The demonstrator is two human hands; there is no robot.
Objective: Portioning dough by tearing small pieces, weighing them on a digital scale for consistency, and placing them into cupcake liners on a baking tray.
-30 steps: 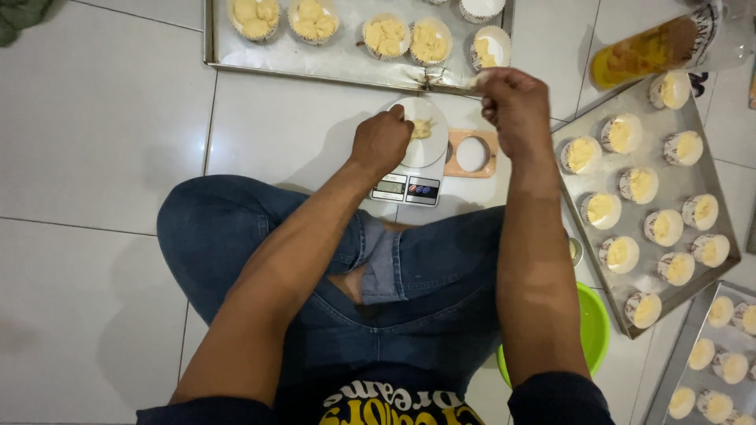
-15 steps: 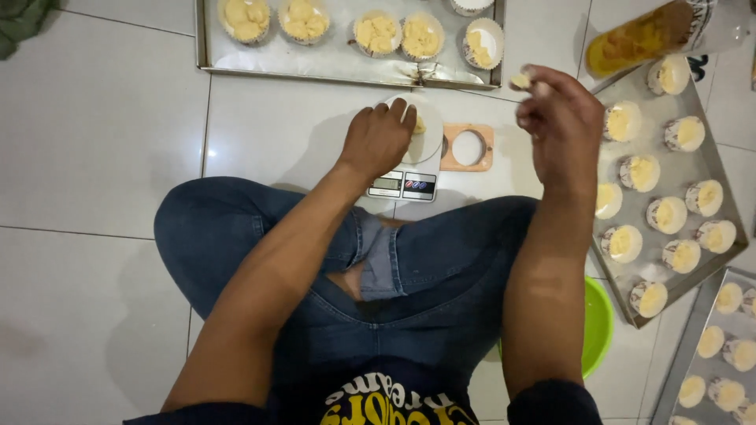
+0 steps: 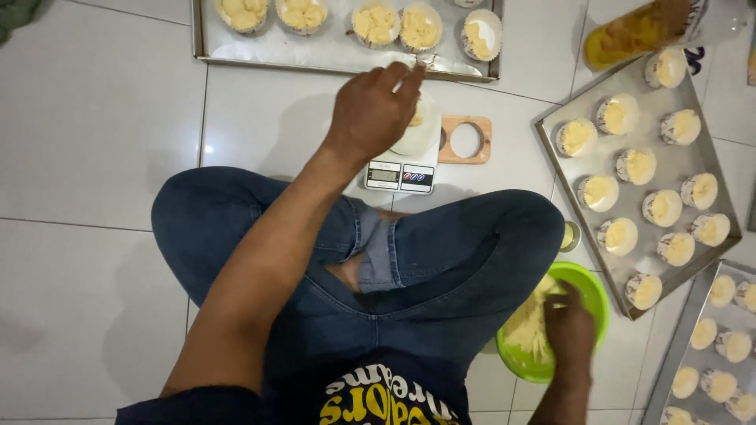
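Dough everywhere here. Person sits cross-legged on the white tile floor [image 3: 94,142] in blue jeans. Left hand [image 3: 376,106] is stretched out over the small digital kitchen scale [image 3: 402,169], fingers loosely curled over the paper cup [image 3: 419,130] sitting on the scale platform; can't tell if the fingertips actually pinch the cup or just rest on it. There's a bit of yellow dough in that cup. Right hand [image 3: 568,329] is down by the right knee, inside the green bowl [image 3: 591,287], fingers bunched together on the pale yellow dough [image 3: 526,327] in there.

Just right of the scale lies a wooden ring cutter [image 3: 465,139]. Beyond the scale, a metal baking tray [image 3: 331,59] with filled cups along its far edge. On the right, a second tray [image 3: 677,169] set at an angle, packed with filled cups, and a third tray [image 3: 713,346] poking in at the bottom right corner. A small round tin [image 3: 568,235] sits between the knee and the angled tray.
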